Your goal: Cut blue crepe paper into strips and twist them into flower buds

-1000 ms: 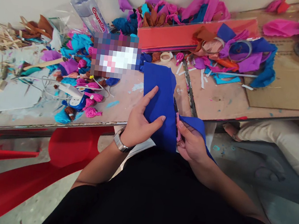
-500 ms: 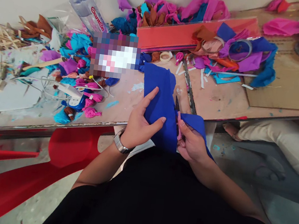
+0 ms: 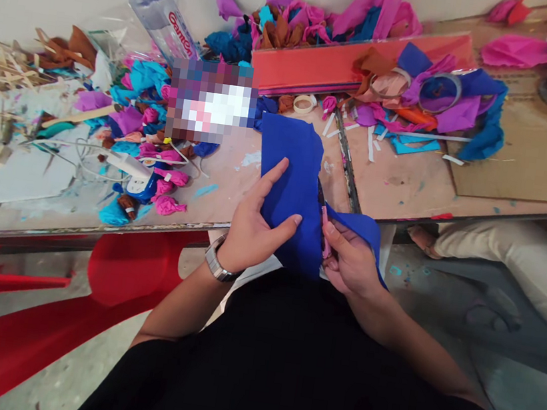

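Observation:
A sheet of blue crepe paper (image 3: 294,147) lies over the table's front edge, with a partly cut strip bending off to the right. My left hand (image 3: 261,220) grips the sheet from its left side, thumb and a finger spread across the top; the other fingers are hidden. Pink-handled scissors (image 3: 325,228) are in my right hand (image 3: 354,259), its fingers closed around the handles. The dark blades run along the sheet's right edge, partly covered by paper. The cut strip (image 3: 366,225) passes over my right hand.
Crumpled paper pieces (image 3: 143,83), a power strip (image 3: 141,184) and a clear bottle (image 3: 161,19) crowd the left. Behind stands a red-orange box (image 3: 311,69) near a tape roll (image 3: 304,104). Cardboard (image 3: 527,151) lies right. A red chair (image 3: 129,267) and another person's leg (image 3: 504,245) are below.
The scissors have moved slightly up and left along the sheet, and their blades now sit deeper against the paper. The strip's curl has shifted a little. My left hand stays nearly still.

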The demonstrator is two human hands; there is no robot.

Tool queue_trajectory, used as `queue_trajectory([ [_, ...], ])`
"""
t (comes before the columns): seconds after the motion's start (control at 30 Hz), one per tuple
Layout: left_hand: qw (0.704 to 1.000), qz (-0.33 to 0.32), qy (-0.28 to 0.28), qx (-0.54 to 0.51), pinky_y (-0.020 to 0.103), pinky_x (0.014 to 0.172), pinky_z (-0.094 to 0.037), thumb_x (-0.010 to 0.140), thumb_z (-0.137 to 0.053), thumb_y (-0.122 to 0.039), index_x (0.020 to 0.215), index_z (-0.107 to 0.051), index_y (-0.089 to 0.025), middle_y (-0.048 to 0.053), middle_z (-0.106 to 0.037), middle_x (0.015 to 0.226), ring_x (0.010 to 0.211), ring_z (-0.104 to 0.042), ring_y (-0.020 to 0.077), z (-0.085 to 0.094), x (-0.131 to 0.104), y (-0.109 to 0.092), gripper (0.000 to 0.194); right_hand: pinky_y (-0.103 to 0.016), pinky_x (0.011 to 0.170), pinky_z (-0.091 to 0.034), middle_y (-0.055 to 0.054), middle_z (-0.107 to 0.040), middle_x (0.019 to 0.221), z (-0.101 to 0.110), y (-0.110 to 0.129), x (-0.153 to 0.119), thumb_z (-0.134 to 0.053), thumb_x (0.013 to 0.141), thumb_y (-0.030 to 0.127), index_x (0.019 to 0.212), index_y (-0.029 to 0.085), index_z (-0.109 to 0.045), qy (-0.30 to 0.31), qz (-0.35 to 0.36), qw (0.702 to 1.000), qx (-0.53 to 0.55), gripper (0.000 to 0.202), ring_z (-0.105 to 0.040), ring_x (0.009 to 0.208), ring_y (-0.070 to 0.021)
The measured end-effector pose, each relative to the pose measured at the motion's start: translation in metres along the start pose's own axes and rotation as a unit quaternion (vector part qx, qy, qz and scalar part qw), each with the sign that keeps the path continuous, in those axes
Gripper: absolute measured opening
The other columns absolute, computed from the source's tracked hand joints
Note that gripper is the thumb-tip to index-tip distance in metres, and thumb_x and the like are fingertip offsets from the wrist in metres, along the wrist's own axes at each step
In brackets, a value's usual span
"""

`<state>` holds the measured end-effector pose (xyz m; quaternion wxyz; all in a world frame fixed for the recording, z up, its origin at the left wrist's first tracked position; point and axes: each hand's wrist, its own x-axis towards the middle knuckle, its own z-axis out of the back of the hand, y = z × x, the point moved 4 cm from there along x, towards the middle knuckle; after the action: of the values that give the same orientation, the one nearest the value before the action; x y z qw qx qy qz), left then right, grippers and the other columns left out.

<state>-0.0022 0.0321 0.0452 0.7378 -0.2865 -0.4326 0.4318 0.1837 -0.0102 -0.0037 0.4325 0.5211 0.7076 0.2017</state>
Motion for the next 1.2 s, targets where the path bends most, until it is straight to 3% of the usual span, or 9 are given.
queue_trajectory([
  [0.33,1.0,0.001,0.008,-0.001,0.057,0.14,-0.038,0.098,-0.08,-0.049,0.172,-0.043,-0.028,0.011,-0.049,0.177,0.164,-0.048,0.0351,-0.0001,-0.001,0.001,0.085,-0.019,0.039,-0.02,0.008,-0.054,0.051,-0.0043,0.002,-0.0012,-0.109,0.056,0.055,0.089,0.023,-0.085,-0.014,-0.018,0.999,0.032,0.051,-0.035,0.043,-0.0046],
  [0.53,1.0,0.007,0.012,-0.004,0.058,0.139,-0.039,0.098,-0.08,-0.049,0.172,-0.043,-0.03,0.011,-0.049,0.177,0.165,-0.048,0.0354,-0.0012,-0.0013,0.0001,0.085,-0.021,0.039,-0.018,0.008,-0.054,0.052,-0.0018,0.0007,-0.0006,-0.106,0.061,0.054,0.101,0.024,-0.086,-0.01,-0.011,1.0,0.019,0.054,-0.035,0.043,-0.0059],
  [0.93,1.0,0.001,0.011,-0.007,0.059,0.14,-0.038,0.098,-0.08,-0.05,0.171,-0.044,-0.03,0.011,-0.049,0.177,0.165,-0.048,0.0361,-0.0002,0.0011,-0.0016,0.085,-0.021,0.039,-0.02,0.009,-0.057,0.055,-0.0033,0.0042,-0.0012,-0.109,0.055,0.052,0.098,0.027,-0.087,-0.021,-0.001,0.999,0.031,0.055,-0.034,0.045,-0.005],
  [1.2,1.0,-0.007,0.007,-0.006,0.057,0.139,-0.041,0.097,-0.082,-0.045,0.171,-0.044,-0.029,0.011,-0.05,0.176,0.164,-0.049,0.0349,-0.0008,-0.0002,-0.0016,0.084,-0.021,0.039,-0.019,0.008,-0.056,0.054,-0.0018,0.0008,0.0009,-0.107,0.06,0.053,0.098,0.024,-0.086,-0.017,0.001,1.0,0.022,0.052,-0.034,0.044,-0.0054],
])
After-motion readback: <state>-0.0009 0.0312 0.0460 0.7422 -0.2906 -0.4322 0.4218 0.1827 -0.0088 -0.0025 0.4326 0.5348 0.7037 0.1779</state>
